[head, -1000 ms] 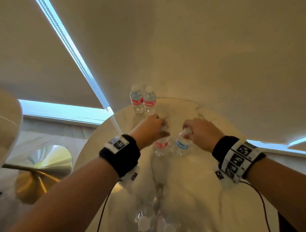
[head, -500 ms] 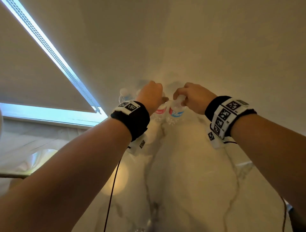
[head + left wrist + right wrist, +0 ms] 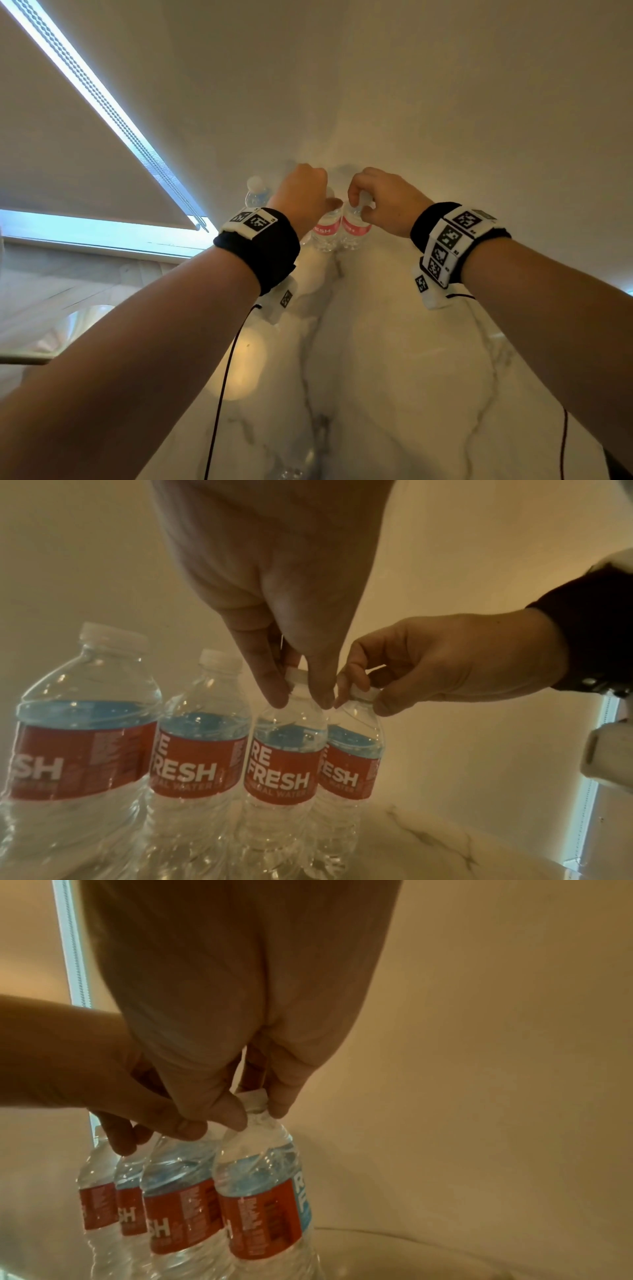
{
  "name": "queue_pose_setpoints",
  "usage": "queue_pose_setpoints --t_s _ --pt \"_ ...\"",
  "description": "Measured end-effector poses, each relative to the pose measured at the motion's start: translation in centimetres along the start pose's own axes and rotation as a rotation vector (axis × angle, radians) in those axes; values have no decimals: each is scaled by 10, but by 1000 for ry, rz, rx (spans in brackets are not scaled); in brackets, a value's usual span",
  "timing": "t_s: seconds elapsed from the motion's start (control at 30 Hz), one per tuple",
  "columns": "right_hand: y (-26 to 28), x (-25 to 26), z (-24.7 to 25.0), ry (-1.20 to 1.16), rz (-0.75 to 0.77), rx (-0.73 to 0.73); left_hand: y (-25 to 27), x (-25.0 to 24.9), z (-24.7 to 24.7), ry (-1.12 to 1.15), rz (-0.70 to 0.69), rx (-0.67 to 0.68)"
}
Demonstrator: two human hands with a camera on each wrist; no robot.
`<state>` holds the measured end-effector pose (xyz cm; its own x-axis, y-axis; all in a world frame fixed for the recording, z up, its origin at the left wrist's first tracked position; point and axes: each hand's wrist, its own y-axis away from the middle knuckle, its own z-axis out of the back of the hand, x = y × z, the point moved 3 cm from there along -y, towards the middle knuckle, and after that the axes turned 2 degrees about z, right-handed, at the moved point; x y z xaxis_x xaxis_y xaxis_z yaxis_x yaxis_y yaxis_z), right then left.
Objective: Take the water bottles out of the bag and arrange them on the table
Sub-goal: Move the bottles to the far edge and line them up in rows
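Note:
Four clear water bottles with red labels stand in a row at the far side of the marble table (image 3: 394,359). My left hand (image 3: 299,693) pinches the white cap of the third bottle (image 3: 284,756) from above. Right beside it, my right hand (image 3: 257,1112) pinches the cap of the fourth bottle (image 3: 263,1191), the right end of the row. In the head view both hands (image 3: 308,198) (image 3: 363,205) hover over these two bottles (image 3: 327,229) (image 3: 356,228). The two free bottles (image 3: 78,750) (image 3: 198,750) stand to the left, one peeking past my left wrist (image 3: 257,195).
A plain wall (image 3: 411,102) rises directly behind the row. A window blind with a bright gap (image 3: 102,102) is at the left. Thin cables (image 3: 222,394) hang from my wrist bands over the tabletop. Clear plastic (image 3: 294,472) shows at the near bottom edge.
Both hands have carried their bottles away from me, from the table's middle to the far side, beside the two bottles that stood there. The grips on the caps are unchanged.

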<state>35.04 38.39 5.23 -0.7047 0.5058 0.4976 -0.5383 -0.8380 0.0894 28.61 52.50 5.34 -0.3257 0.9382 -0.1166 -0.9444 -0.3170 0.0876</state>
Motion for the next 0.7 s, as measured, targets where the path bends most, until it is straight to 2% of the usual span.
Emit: queue_pose_setpoints --t_s 0.1,0.27,0.47,0.6,0.7 --pt "1 0 -4 -99 -4 -14 2 2 -2 14 8 -17" --pt "-3 -6 0 -8 -37 -45 4 2 -3 27 0 -45" --pt "-7 -10 1 -31 -48 1 5 3 -4 49 6 -48" --pt "1 -13 3 -125 -79 -25 16 5 4 132 44 -36" --pt "20 -4 10 -106 -70 -96 41 9 16 202 66 -63"
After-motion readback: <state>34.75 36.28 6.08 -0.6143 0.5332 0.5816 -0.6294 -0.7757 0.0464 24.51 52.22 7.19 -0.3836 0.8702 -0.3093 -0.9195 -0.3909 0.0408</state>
